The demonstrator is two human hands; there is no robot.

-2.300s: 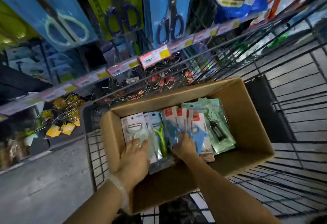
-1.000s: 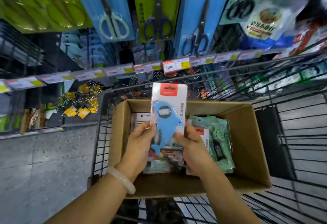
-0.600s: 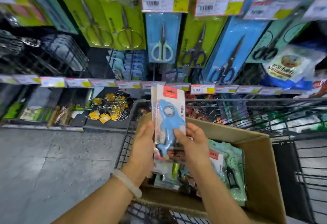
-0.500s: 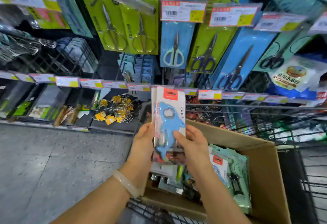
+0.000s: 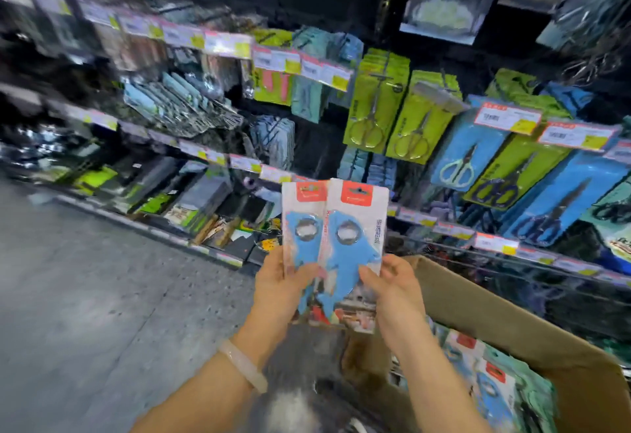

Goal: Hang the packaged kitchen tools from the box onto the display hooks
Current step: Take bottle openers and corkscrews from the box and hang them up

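Two white cards with red tabs, each carrying a blue shark-shaped opener, are held upright side by side in front of me. My left hand (image 5: 283, 282) grips the left opener pack (image 5: 302, 224) by its lower part. My right hand (image 5: 392, 282) pinches the lower right edge of the right opener pack (image 5: 355, 231). The cardboard box (image 5: 478, 309) sits at lower right in a wire cart, with more packaged tools (image 5: 491, 378) inside. Display hooks with hanging scissors packs (image 5: 379, 108) fill the shelving behind.
Price-tag rails (image 5: 300, 63) run across the shelving at several heights. Blue scissors packs (image 5: 464, 156) hang at right, flat utensil packs (image 5: 177, 104) at left. Grey stone floor (image 5: 85, 296) stretches to the left. The cart's wire rim (image 5: 512, 255) runs behind the box.
The view has swung up and left toward the shelving. The single stack I lifted from the box has fanned into two packs, one in each hand.
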